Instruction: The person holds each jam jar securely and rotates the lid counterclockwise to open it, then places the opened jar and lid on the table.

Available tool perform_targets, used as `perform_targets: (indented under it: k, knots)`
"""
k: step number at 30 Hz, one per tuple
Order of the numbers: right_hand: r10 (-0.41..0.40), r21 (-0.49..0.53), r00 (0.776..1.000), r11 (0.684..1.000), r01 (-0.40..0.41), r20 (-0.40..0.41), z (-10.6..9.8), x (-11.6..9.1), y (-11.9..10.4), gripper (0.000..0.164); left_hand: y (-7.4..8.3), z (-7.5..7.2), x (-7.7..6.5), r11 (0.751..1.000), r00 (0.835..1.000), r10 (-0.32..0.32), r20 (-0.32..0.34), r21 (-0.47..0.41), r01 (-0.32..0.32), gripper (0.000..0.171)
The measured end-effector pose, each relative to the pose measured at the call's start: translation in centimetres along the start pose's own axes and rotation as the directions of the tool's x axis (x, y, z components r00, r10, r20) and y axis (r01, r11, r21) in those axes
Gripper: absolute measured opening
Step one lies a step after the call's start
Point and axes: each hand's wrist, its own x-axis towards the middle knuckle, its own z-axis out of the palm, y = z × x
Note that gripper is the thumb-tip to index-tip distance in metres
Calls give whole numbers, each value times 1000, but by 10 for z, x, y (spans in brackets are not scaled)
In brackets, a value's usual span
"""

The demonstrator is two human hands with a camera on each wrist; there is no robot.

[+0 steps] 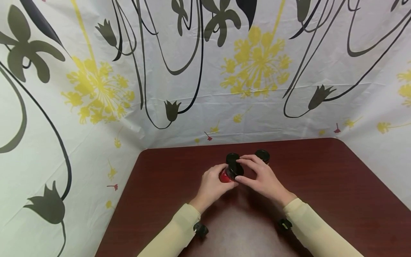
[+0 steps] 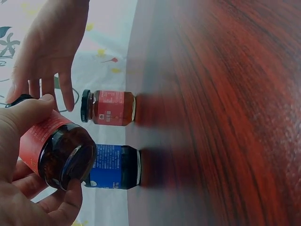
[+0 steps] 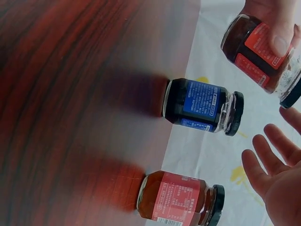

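Note:
My left hand (image 1: 212, 182) grips a glass jar (image 1: 226, 176) with a red label, dark contents and a black lid (image 1: 236, 169). The jar is tilted above the table, its lid toward the right; its base shows in the left wrist view. Beside the lid is my right hand (image 1: 259, 175), thumb and fingers spread apart around it. In the right wrist view its fingers (image 3: 263, 153) are extended, one fingertip right at the lid's edge. Just behind the held jar stands a blue-labelled jar (image 3: 200, 104) with a black lid.
A jar with a pinkish-red label (image 3: 176, 197) and amber contents stands upright to the right of the blue one, near the back of the dark red wooden table (image 1: 179, 171). Behind the table hangs a white cloth (image 1: 192, 121) with a floral print.

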Motion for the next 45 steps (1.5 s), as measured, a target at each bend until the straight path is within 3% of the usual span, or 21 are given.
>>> perform_targets:
  k: [19, 33, 45]
  knots:
    - [4, -27, 1000, 1000, -3, 7, -1, -3, -2, 55, 1, 2, -5, 1000, 1000, 13, 24, 20, -14, 58]
    - [66, 29, 995, 997, -68, 68, -5, -4, -7, 52, -2, 2, -5, 1000, 998, 10, 64, 24, -11, 58]
    - [38, 59, 996, 997, -43, 81, -6, -4, -5, 48, 0, 0, -7, 999, 996, 2, 91, 37, -5, 62]
